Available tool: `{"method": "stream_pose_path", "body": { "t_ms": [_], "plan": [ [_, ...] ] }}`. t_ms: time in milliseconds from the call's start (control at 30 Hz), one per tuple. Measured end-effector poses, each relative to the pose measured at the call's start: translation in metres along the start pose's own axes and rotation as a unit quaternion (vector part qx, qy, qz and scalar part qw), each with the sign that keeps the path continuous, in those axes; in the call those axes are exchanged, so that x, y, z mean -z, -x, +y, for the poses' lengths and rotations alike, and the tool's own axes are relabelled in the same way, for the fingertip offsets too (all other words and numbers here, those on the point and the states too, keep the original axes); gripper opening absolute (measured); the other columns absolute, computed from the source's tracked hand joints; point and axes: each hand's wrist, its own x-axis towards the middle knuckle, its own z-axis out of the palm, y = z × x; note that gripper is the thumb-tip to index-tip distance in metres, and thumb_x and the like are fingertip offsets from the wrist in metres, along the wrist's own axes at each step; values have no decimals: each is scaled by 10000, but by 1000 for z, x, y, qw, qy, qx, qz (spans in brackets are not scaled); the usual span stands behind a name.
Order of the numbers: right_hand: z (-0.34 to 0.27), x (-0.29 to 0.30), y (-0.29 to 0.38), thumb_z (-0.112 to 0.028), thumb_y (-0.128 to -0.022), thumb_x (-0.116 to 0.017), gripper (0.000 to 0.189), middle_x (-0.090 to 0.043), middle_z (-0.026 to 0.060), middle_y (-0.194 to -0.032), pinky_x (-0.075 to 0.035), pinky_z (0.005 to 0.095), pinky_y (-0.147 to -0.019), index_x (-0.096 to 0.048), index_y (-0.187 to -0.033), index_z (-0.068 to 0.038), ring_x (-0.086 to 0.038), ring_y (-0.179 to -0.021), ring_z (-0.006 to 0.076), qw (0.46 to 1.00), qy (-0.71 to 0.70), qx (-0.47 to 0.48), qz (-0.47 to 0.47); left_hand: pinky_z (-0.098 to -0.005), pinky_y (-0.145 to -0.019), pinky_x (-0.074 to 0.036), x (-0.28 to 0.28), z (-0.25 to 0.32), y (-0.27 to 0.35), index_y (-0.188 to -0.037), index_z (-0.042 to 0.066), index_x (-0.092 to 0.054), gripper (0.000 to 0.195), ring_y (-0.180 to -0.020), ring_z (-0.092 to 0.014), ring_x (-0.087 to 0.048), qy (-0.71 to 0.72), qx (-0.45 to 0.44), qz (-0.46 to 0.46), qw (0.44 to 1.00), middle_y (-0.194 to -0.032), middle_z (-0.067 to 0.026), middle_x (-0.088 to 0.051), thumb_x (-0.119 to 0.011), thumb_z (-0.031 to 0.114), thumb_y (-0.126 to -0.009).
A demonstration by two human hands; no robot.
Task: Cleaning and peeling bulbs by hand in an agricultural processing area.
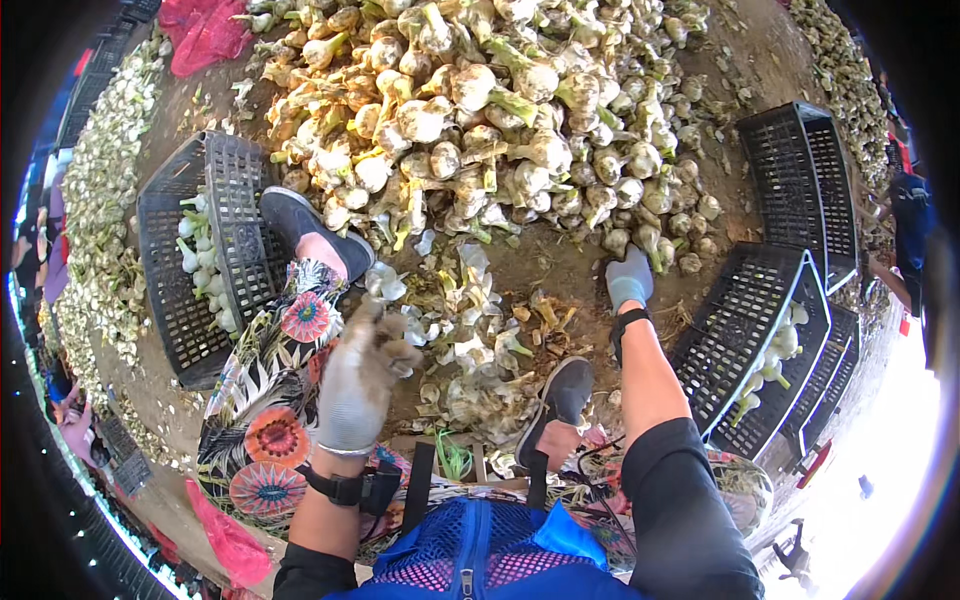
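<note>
A large heap of garlic bulbs (525,127) with cut green stems lies on the ground in front of me. My left hand (360,367), in a soiled pale knit glove, hovers over my patterned trousers with its fingers bent and blurred; whether it holds anything is unclear. At the heap's near right edge is my right hand (628,277), in a grey-blue glove, by the bulbs; its fingertips are partly hidden and its grip cannot be made out. Between my feet lie papery garlic skins (480,337) and brown trimmings (551,319).
A black plastic crate (180,277) with cleaned bulbs stands at left; another crate (750,330) with bulbs stands at right, beside more black crates (795,180). Dark shoes (319,229) flank the skins. Pink mesh sacks (225,532) lie at left. People work at both edges.
</note>
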Motion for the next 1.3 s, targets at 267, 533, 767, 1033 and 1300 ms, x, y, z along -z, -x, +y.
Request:
{"method": "stream_pose_path", "body": {
  "t_ms": [267, 533, 767, 1033, 1300],
  "plan": [
    [-64, 18, 122, -247, -880, -609, 337, -720, 124, -1113, -531, 392, -932, -699, -1202, -209, -683, -1039, 336, 926, -12, 292, -240, -338, -1027, -445, -14, -35, -4, -1413, 44, -486, 649, -1199, -235, -538, -580, -256, -112, 765, -1394, -174, -493, -674, -11, -794],
    [-107, 83, 225, -213, -945, -722, 362, -741, 117, -1060, -531, 288, -848, -663, -1222, 12, -658, -932, 115, 808, -443, 263, -287, -347, -1031, -444, -2, -28, 23, -1383, -6, -456, 622, -1191, -223, -563, -444, -287, -117, 841, -1262, -152, -575, -744, 65, -836],
    [-95, 66, 275, -255, -973, -688, 308, -673, 30, -789, -465, 277, -697, -693, -994, 52, -524, -749, 84, 853, -392, 297, -175, -287, -949, -481, 0, -31, 50, -1346, -25, -512, 575, -1083, -147, -578, -497, -410, -80, 761, -1208, -86, -599, -777, 209, -892],
    [-86, 103, 305, -159, -979, -666, 214, -666, 7, -826, -475, 248, -702, -692, -1110, 9, -576, -773, 58, 803, -465, 260, -269, -266, -916, -474, 0, -26, 63, -1345, -36, -521, 472, -1020, -123, -584, -254, -222, -126, 933, -1172, -76, -610, -626, 264, -996],
    [-88, 110, 304, 18, -869, -696, 257, -721, 34, -1003, -505, 271, -830, -708, -1124, -12, -641, -883, 121, 778, -432, 371, -266, -289, -653, -524, 4, -15, 76, -1183, 28, -609, 494, -729, -128, -609, -92, -27, -127, 987, -966, -74, -664, -418, 467, -1062]
  ]
}}
